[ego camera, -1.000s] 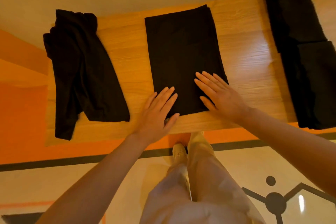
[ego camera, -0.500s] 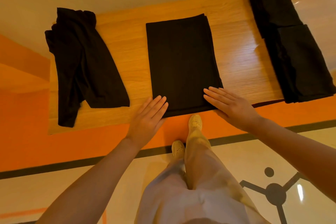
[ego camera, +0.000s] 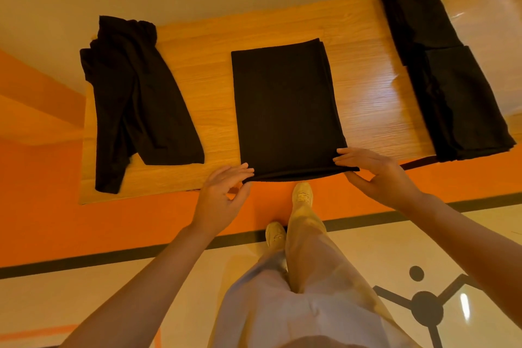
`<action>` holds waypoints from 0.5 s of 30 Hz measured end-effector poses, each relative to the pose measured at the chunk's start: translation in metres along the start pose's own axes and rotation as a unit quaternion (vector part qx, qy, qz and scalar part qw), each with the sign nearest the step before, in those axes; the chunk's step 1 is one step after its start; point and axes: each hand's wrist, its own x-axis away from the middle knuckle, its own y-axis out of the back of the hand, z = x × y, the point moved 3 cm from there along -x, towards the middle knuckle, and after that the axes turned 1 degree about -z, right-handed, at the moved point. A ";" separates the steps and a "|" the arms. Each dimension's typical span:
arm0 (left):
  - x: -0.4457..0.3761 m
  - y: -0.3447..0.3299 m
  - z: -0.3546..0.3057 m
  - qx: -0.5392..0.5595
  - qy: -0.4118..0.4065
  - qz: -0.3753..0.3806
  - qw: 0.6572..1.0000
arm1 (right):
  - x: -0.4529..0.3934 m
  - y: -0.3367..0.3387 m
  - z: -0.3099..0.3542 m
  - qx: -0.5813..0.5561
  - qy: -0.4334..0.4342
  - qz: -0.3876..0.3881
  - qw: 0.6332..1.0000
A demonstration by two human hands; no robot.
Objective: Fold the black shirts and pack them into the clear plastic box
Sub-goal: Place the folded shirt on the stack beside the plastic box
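Both hands pinch near corners of folded black shirt (ego camera: 285, 110): left hand (ego camera: 223, 197) at left corner, right hand (ego camera: 375, 175) at right, fingers on top, thumb under. Shirt's a flat ribbed rectangle w/ near hem overhanging wooden table (ego camera: 209, 70). Left of grip: crumpled unfolded shirt (ego camera: 135, 99). Right: stack of folded shirts (ego camera: 446, 70). No readable writing.

I stand at a wooden table (ego camera: 209, 70) above an orange floor band (ego camera: 42, 206). My pale trousers (ego camera: 305, 291) and shoes (ego camera: 302, 195) show over glossy cream tiles (ego camera: 70, 302).
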 end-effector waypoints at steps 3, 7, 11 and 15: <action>-0.005 0.005 -0.006 0.087 0.135 -0.034 0.986 | 0.002 0.000 0.005 -0.047 -0.005 -0.045 0.998; -0.018 0.010 -0.014 0.149 0.186 -0.069 0.969 | -0.006 -0.001 0.013 -0.163 -0.097 -0.080 0.979; -0.031 0.017 -0.020 0.157 0.178 -0.099 0.966 | -0.028 0.007 0.019 -0.255 -0.107 -0.119 0.954; -0.050 0.019 -0.023 0.141 0.157 -0.111 0.971 | -0.052 0.014 0.018 -0.287 -0.134 -0.150 0.937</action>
